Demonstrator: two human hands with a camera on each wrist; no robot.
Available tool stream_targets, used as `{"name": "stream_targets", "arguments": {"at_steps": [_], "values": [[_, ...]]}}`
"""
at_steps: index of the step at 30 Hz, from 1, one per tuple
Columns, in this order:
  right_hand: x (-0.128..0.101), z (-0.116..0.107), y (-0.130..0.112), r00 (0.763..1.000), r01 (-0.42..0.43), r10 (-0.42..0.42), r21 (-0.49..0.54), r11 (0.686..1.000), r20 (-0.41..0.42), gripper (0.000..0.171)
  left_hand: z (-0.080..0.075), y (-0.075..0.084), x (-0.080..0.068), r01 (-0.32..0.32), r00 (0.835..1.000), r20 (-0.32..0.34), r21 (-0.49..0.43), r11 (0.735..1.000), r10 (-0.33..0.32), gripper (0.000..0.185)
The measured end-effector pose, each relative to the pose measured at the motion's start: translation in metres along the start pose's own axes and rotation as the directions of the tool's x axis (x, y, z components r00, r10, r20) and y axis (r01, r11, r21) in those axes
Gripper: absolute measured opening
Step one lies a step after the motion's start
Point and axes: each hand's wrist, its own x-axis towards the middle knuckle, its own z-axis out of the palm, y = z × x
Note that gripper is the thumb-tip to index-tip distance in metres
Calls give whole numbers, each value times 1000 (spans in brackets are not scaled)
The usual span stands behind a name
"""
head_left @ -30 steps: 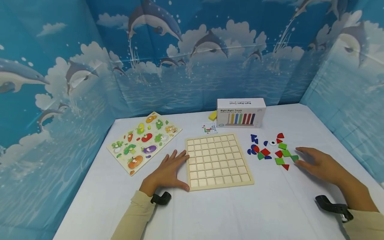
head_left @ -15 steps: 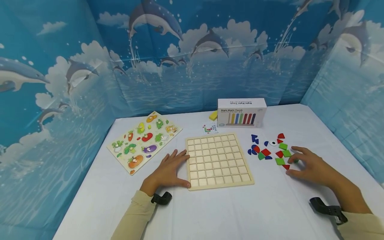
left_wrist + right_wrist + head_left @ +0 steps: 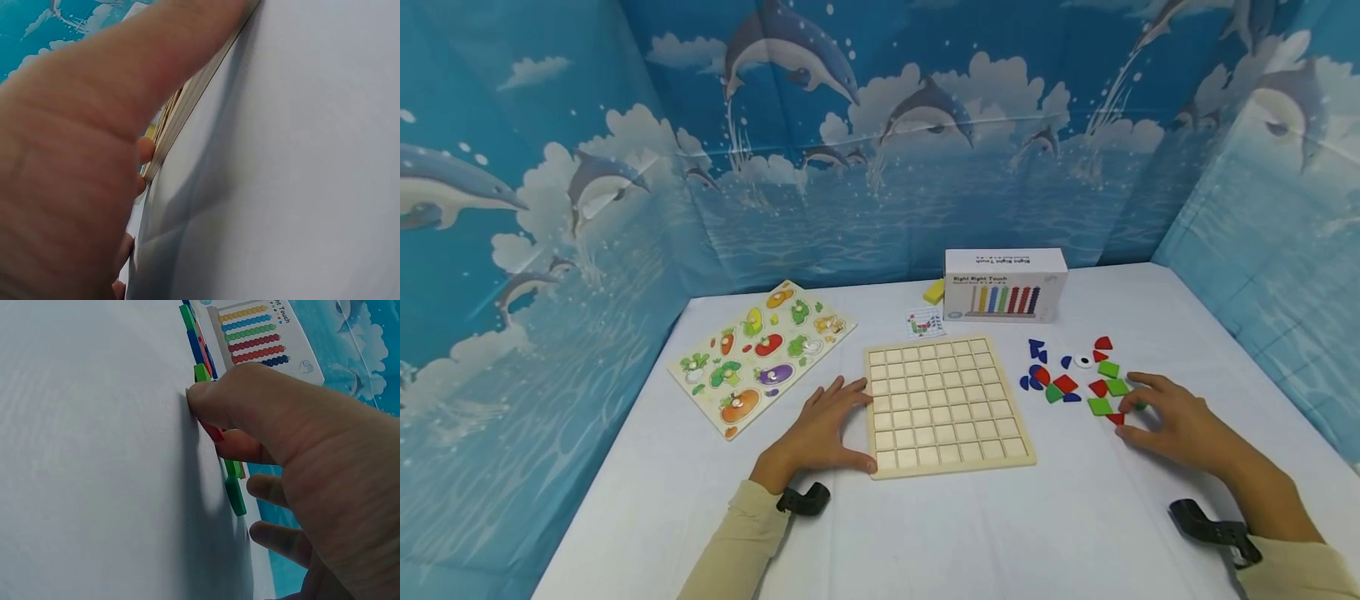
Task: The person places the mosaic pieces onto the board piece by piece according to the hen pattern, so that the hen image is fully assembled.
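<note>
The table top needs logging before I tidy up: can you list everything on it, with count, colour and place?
grid board: one, pale wood, centre of the table, square cells empty.
vegetable puzzle: one, pale board with coloured pieces, left of the grid board.
box: one, white with coloured abacus print, behind the grid board.
yellow block: one, at the box's left end.
card: one, small, white with a printed pattern, between box and grid board.
shape pieces: a loose cluster, red, green and blue plus one white disc, right of the grid board; exact count unclear.
table: one, white cover.
backdrop: blue dolphin print, on three sides.
left hand: flat against the grid board's left edge.
right hand: fingers curled at the red triangle on the cluster's near edge.
</note>
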Motion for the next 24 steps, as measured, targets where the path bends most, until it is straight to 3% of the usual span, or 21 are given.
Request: {"name": "stream_targets", "arguments": {"at_steps": [9, 24], "values": [[-2, -1, 0, 1000, 27, -27, 15, 1000, 1, 29, 2, -4, 0, -28, 999, -40, -8, 1000, 28, 100], [-1, 6, -2, 997, 30, -29, 16, 999, -78, 29, 0, -5, 2, -6, 1000, -28, -4, 1000, 6, 100]]}}
